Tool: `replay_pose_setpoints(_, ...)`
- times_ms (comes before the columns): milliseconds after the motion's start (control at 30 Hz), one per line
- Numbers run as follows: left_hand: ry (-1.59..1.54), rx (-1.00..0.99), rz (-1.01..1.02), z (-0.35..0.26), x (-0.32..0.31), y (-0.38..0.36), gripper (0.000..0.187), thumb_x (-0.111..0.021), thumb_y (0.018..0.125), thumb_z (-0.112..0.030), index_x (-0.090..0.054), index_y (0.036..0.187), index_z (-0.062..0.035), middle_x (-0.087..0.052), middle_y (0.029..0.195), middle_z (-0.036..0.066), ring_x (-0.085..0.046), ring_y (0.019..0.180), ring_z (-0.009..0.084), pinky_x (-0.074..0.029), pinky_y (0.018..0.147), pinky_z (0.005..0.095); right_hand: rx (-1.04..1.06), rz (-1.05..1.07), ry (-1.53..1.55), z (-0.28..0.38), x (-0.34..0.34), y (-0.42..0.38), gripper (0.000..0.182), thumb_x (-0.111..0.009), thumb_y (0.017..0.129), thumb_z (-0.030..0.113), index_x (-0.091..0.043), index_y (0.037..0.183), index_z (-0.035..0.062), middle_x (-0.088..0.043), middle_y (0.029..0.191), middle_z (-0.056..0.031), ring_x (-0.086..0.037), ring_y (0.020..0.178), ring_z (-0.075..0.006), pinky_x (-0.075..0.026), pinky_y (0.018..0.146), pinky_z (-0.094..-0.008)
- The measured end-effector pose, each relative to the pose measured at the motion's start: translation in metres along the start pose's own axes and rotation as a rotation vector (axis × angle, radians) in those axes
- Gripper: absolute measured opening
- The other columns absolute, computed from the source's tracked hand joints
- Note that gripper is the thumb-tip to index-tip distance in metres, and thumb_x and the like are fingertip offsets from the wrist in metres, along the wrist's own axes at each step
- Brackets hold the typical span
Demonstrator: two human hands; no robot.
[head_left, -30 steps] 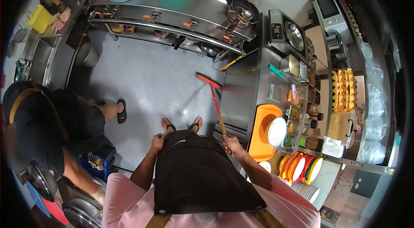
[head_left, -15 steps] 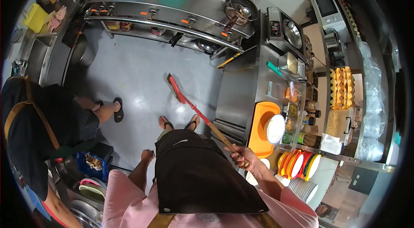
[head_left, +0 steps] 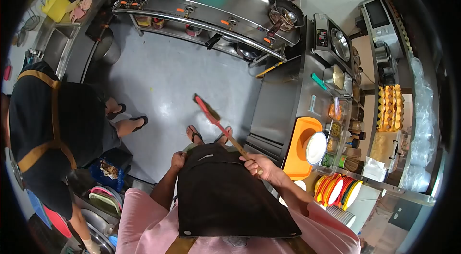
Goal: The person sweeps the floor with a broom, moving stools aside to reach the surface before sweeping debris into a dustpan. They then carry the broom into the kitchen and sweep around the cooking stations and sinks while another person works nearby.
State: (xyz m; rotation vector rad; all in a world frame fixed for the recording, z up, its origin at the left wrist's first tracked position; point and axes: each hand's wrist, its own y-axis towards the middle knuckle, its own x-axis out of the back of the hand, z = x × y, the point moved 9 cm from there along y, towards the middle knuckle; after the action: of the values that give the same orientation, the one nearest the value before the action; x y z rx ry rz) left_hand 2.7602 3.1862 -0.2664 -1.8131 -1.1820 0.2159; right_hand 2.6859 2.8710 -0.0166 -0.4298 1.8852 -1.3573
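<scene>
In the middle of the head view, the broom (head_left: 206, 110) lies out over the floor (head_left: 168, 71), its red head slanting toward the upper left, just ahead of the person's feet (head_left: 194, 135). Whether the bristles (head_left: 211, 106) touch the floor, I cannot tell. The right hand (head_left: 259, 165) holds the wooden handle (head_left: 235, 144) near its end, fingers wrapped around it, beside the apron (head_left: 218, 196). The left hand (head_left: 179, 161) is at the apron's other edge, fingers curled in; whether they pinch anything, I cannot tell.

To handle the broom well, I would set the bristles evenly on the floor, with light pressure and short strokes, and turn the head squarer to the direction of the stroke. With one hand so near the end, the head could easily twist, so a firm wrist matters; the left hand could steady the handle. Strokes should stop short of the co-worker's sandals (head_left: 140, 123) at centre left and of the person's own feet. At right, the orange tray (head_left: 290, 162) sits near the right forearm, so the elbow is best held in.
</scene>
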Motion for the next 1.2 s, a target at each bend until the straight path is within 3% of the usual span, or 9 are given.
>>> replay_pose_setpoints(167, 0.056, 0.128, -0.045, 0.088, 0.009, 0.001, 0.03, -0.061, 0.088, -0.028, -0.07, 0.089, 0.0, -0.07, 0.082, 0.019, -0.067, 0.078, 0.0309, -0.051, 0.074, 0.0394, -0.074, 0.179, 0.268, -0.006, -0.02, -0.029, 0.03, -0.039, 0.105, 0.027, -0.045, 0.121, 0.0027, -0.034, 0.064, 0.0048, -0.033, 0.045, -0.0033, -0.027, 0.037, -0.0193)
replay_pose_setpoints(333, -0.296, 0.147, 0.02, 0.131, -0.003, 0.009, 0.028, -0.059, 0.089, -0.026, -0.066, 0.081, 0.0007, -0.067, 0.076, 0.018, -0.062, 0.07, 0.0333, -0.049, 0.07, 0.0439, 0.142, -0.074, -0.131, 0.019, -0.023, -0.062, 0.031, -0.04, 0.105, 0.029, -0.05, 0.117, 0.0017, -0.037, 0.066, 0.004, -0.035, 0.045, -0.0041, -0.028, 0.035, -0.0189)
replay_pose_setpoints(367, -0.4, 0.147, 0.022, 0.132, -0.004, 0.01, 0.028, -0.058, 0.089, -0.024, -0.066, 0.08, 0.0008, -0.067, 0.075, 0.018, -0.062, 0.069, 0.033, -0.048, 0.069, 0.0445, 0.187, -0.147, -0.205, 0.029, -0.023, -0.063, 0.032, -0.04, 0.105, 0.03, -0.051, 0.117, 0.0018, -0.038, 0.066, 0.004, -0.035, 0.045, -0.0042, -0.028, 0.034, -0.0187)
replay_pose_setpoints(500, -0.092, 0.08, -0.099, 0.104, 0.003, 0.006, 0.026, -0.056, 0.091, -0.022, -0.069, 0.087, 0.0001, -0.07, 0.081, 0.017, -0.066, 0.077, 0.0311, -0.051, 0.074, 0.0406, 0.447, -0.426, -0.733, 0.085, -0.038, -0.038, 0.031, -0.044, 0.102, 0.033, -0.053, 0.102, 0.0027, -0.049, 0.064, -0.0007, -0.039, 0.043, -0.0076, -0.031, 0.033, -0.0241)
replay_pose_setpoints(633, -0.103, -0.044, -0.121, 0.045, 0.013, -0.019, 0.033, -0.056, 0.091, -0.03, -0.071, 0.095, -0.001, -0.071, 0.091, 0.019, -0.069, 0.09, 0.0339, -0.052, 0.082, 0.0392, 0.555, -0.573, -0.75, 0.148, -0.005, 0.058, 0.033, -0.045, 0.101, 0.032, -0.05, 0.089, 0.0011, -0.049, 0.058, -0.0058, -0.044, 0.042, -0.0151, -0.034, 0.034, -0.0308)
replay_pose_setpoints(800, -0.116, -0.118, -0.18, 0.064, 0.011, -0.023, 0.035, -0.055, 0.091, -0.033, -0.071, 0.094, -0.0012, -0.071, 0.091, 0.021, -0.069, 0.09, 0.034, -0.052, 0.081, 0.0409, 0.488, -0.588, -0.744, 0.137, 0.019, 0.119, 0.03, -0.044, 0.101, 0.028, -0.05, 0.09, 0.0007, -0.051, 0.058, -0.0089, -0.046, 0.043, -0.0181, -0.037, 0.036, -0.0345)
replay_pose_setpoints(867, -0.101, 0.035, -0.173, 0.067, 0.014, -0.043, 0.034, -0.056, 0.09, -0.032, -0.071, 0.093, -0.0008, -0.07, 0.089, 0.021, -0.069, 0.088, 0.034, -0.052, 0.079, 0.0415, 0.405, -0.527, -0.723, 0.105, 0.029, 0.117, 0.028, -0.045, 0.102, 0.028, -0.05, 0.092, 0.0015, -0.05, 0.058, -0.0082, -0.046, 0.043, -0.0179, -0.037, 0.036, -0.0344)
replay_pose_setpoints(1067, 0.016, 0.028, -0.004, 0.132, -0.033, -0.015, 0.032, -0.055, 0.089, -0.029, -0.07, 0.079, -0.0023, -0.068, 0.075, 0.018, -0.067, 0.077, 0.0337, -0.051, 0.074, 0.0443, 0.127, -0.235, -0.429, 0.042, -0.01, -0.006, 0.023, -0.047, 0.102, 0.028, -0.051, 0.106, 0.0052, -0.044, 0.059, 0.0017, -0.04, 0.043, -0.0077, -0.03, 0.037, -0.0224)
replay_pose_setpoints(1200, -0.09, 0.101, -0.062, 0.114, -0.027, -0.014, 0.034, -0.054, 0.089, -0.03, -0.069, 0.076, -0.0016, -0.068, 0.073, 0.018, -0.067, 0.078, 0.0348, -0.05, 0.074, 0.0444, 0.149, -0.317, -0.647, 0.04, -0.016, -0.078, 0.027, -0.05, 0.1, 0.032, -0.054, 0.105, 0.0059, -0.048, 0.06, 0.0019, -0.038, 0.041, -0.0053, -0.028, 0.036, -0.0208)
